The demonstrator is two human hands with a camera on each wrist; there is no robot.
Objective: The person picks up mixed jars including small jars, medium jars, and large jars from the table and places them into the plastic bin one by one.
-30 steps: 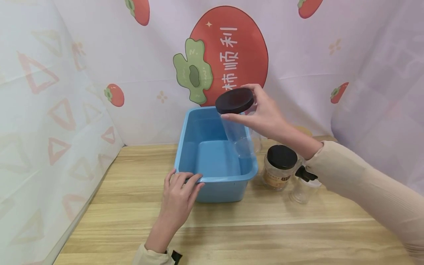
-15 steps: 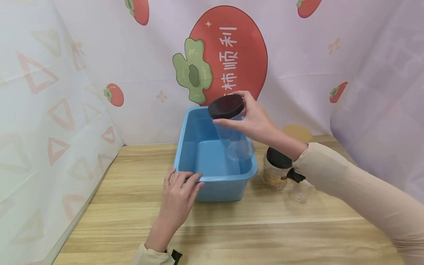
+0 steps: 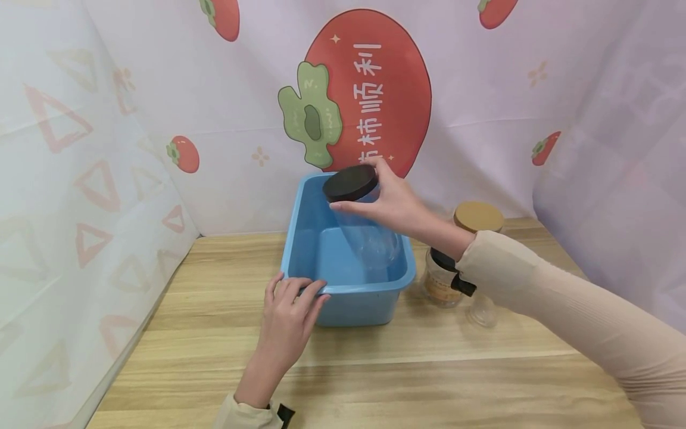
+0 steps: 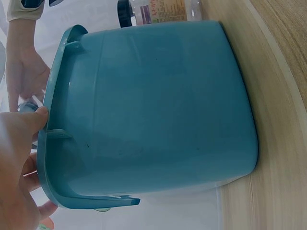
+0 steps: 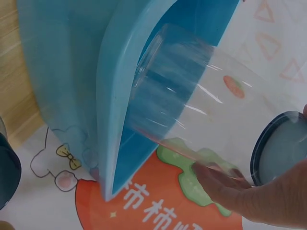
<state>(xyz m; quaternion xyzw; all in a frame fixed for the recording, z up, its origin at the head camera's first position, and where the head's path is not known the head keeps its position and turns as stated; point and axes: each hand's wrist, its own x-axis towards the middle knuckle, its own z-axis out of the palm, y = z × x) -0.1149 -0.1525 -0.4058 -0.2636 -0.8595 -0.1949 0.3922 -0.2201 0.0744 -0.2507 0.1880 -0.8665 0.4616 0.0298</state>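
A blue plastic bin stands on the wooden table with its mouth up. My left hand grips its near left corner, fingers over the rim and thumb on the outer wall in the left wrist view. Over the bin, my right hand holds a tall clear jar by its upper part, just under the black lid. The jar looks empty and tilts, its base lower and to the right, inside the bin's mouth. In the right wrist view the jar's base is past the rim.
Right of the bin stand a labelled clear jar with a black lid, a jar with a tan lid and a small clear jar. My right sleeve partly covers them. A printed cloth backdrop hangs behind the table.
My right hand has moved left and down with the clear jar, bringing its base further into the bin. The tan-lidded jar has come into view. My left hand stays on the rim.
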